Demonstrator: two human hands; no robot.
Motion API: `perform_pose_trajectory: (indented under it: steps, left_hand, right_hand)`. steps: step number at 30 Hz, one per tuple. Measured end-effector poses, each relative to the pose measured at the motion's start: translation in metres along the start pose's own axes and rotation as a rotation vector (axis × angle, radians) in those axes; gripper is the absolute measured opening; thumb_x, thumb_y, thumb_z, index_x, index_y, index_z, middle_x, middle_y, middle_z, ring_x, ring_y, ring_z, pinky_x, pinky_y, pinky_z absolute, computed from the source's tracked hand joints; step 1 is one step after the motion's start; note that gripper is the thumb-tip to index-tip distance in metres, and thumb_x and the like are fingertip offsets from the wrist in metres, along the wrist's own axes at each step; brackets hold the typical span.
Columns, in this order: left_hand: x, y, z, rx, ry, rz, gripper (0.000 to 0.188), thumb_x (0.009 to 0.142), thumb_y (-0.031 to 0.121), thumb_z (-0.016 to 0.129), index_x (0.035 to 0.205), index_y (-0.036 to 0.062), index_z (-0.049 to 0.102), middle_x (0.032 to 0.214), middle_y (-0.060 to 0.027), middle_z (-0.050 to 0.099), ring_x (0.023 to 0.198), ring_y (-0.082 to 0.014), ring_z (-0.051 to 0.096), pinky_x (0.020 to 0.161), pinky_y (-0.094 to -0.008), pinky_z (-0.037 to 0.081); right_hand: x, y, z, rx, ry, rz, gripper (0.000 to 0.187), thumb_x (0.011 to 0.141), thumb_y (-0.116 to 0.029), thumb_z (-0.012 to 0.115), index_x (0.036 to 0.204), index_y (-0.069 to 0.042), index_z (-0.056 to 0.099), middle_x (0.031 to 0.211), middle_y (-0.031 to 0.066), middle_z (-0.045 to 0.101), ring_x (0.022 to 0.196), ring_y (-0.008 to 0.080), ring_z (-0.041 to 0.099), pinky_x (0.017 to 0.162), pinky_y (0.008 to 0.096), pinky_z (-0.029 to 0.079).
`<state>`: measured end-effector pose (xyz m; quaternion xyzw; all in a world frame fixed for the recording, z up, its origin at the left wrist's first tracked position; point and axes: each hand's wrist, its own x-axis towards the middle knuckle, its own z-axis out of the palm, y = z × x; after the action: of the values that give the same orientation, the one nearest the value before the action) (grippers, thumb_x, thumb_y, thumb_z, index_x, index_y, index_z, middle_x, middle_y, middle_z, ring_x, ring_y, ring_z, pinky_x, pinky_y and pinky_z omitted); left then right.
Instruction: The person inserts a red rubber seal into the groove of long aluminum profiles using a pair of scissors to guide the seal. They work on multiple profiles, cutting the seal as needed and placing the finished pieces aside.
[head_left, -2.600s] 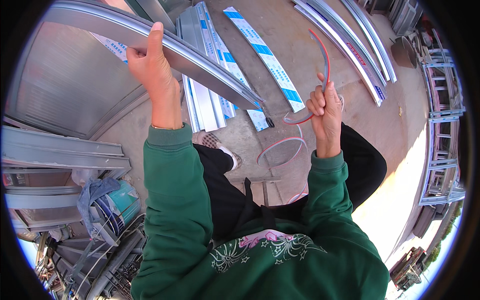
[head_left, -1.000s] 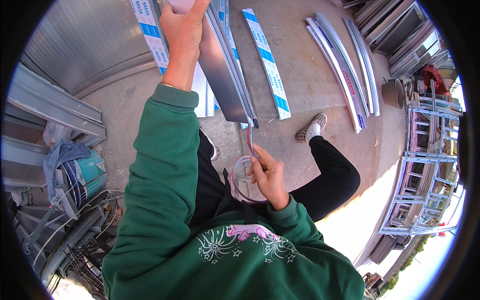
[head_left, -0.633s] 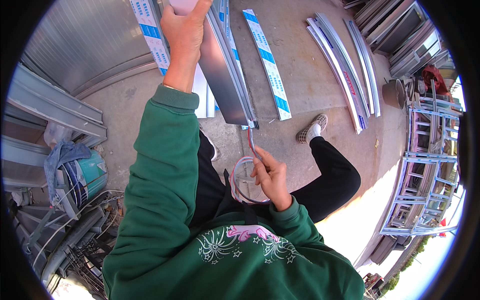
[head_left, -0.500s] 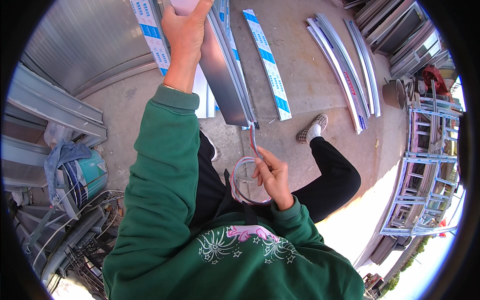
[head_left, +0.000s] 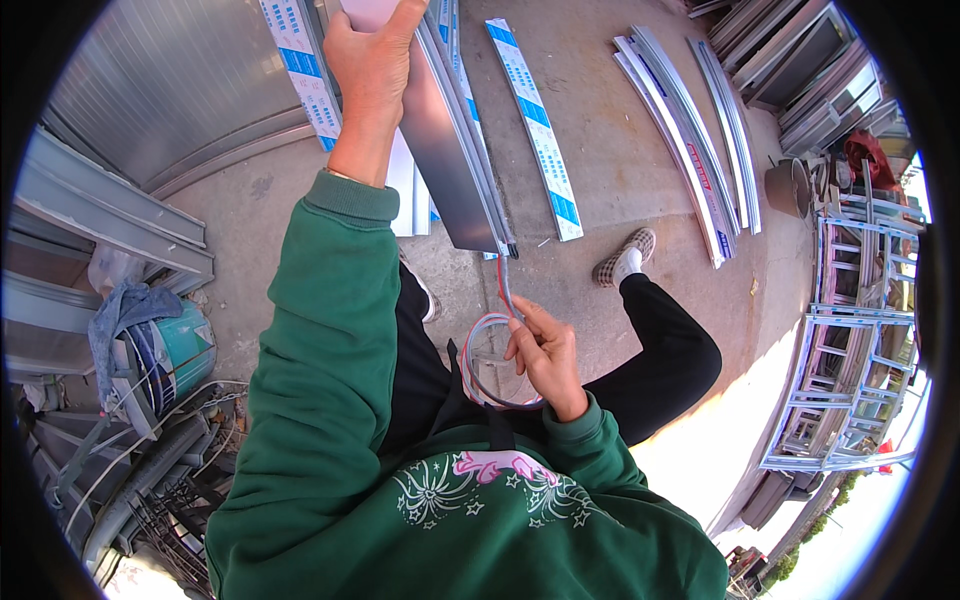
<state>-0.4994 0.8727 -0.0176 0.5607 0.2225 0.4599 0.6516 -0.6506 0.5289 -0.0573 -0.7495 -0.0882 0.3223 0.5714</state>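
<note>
My left hand (head_left: 372, 62) is raised and grips a long silvery metal profile (head_left: 445, 160) near its upper part. The profile slants down to an end just above my right hand. My right hand (head_left: 545, 352) pinches a thin red and white wire (head_left: 478, 372) that runs up into the profile's lower end and hangs in a loop below my fingers. Green sleeves cover both arms. My black-trousered leg and checkered shoe (head_left: 625, 262) reach out over the concrete floor.
More metal profiles with blue and white film (head_left: 535, 120) lie on the concrete. Curved silver profiles (head_left: 690, 150) lie at the right. Metal window frames (head_left: 850, 340) stand far right. A teal bucket with a cloth (head_left: 165, 345) and metal scrap sit at the left.
The view has swung since 2.6 s ago, when my right hand held the wire loop high. Over the last second my right hand has shifted slightly at the profile's end.
</note>
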Motion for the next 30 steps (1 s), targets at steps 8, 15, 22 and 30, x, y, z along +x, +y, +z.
perform_pose_trajectory:
  steps: [8,15,22,30]
  left_hand:
    - [-0.001,-0.001,0.001,0.014,0.009,0.002,0.05,0.074,0.032,0.091,0.095,-0.0018,0.06,0.094,-0.0075,0.063,0.082,-0.0121,0.059,0.076,-0.0265,0.049]
    - [0.0,0.0,0.001,0.013,0.016,0.013,0.051,0.074,0.032,0.091,0.097,-0.0029,0.061,0.095,-0.0085,0.064,0.083,-0.0127,0.06,0.076,-0.0269,0.049]
    - [0.0,-0.001,0.001,0.007,-0.003,-0.023,0.051,0.075,0.031,0.09,0.099,-0.0038,0.061,0.097,-0.0088,0.065,0.085,-0.013,0.061,0.077,-0.027,0.049]
    - [-0.003,-0.001,0.002,-0.032,-0.079,-0.041,0.051,0.076,0.03,0.09,0.105,-0.0033,0.063,0.101,-0.0072,0.066,0.086,-0.0116,0.061,0.079,-0.0263,0.049]
  right_hand:
    - [-0.002,-0.002,0.001,-0.021,0.004,-0.038,0.034,0.1,-0.004,0.059,0.134,0.001,0.063,0.062,0.0041,0.063,0.045,0.0048,0.048,0.044,0.0223,0.038]
    - [-0.002,-0.001,0.0,-0.092,0.022,-0.072,0.034,0.1,-0.004,0.057,0.133,0.002,0.063,0.062,0.0036,0.062,0.046,0.0047,0.049,0.044,0.0221,0.038]
    - [-0.001,0.005,-0.005,0.09,0.05,-0.024,0.032,0.101,-0.002,0.055,0.132,0.002,0.064,0.073,0.0056,0.065,0.053,0.0051,0.052,0.05,0.0221,0.042]
    - [0.009,0.007,-0.006,0.301,0.022,-0.015,0.022,0.104,-0.008,0.057,0.121,0.003,0.065,0.077,0.005,0.065,0.053,0.0052,0.05,0.046,0.019,0.034]
